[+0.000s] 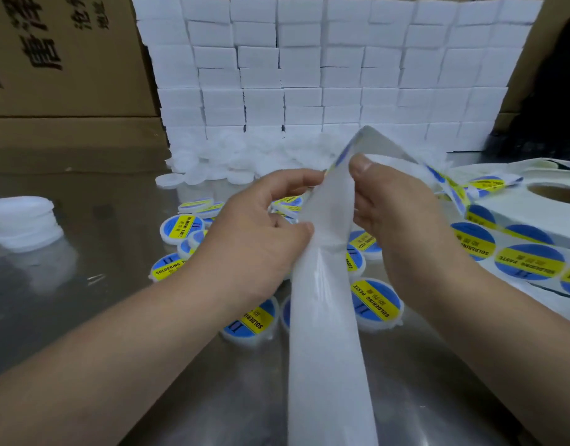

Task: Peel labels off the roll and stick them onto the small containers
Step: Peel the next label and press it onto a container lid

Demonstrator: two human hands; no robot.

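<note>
— Backing strip (pixel 322 317) held?
— Left hand (pixel 261 226) and right hand (pixel 396 214) both pinch it, over labelled containers (pixel 375 302) on counter (pixel 122 317). Label (pixel 340 159) at fold looks half-peeled, hard to tell. Roll (pixel 518 214) sits right.

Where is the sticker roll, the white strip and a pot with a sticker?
label roll (pixel 518 209): head view, its flat white side.
backing strip (pixel 322 333): head view, bare middle of it.
labelled container (pixel 375 302): head view, sticker on its lid.

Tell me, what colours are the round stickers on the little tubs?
The stickers are blue with a yellow band, seen in the head view.
</note>
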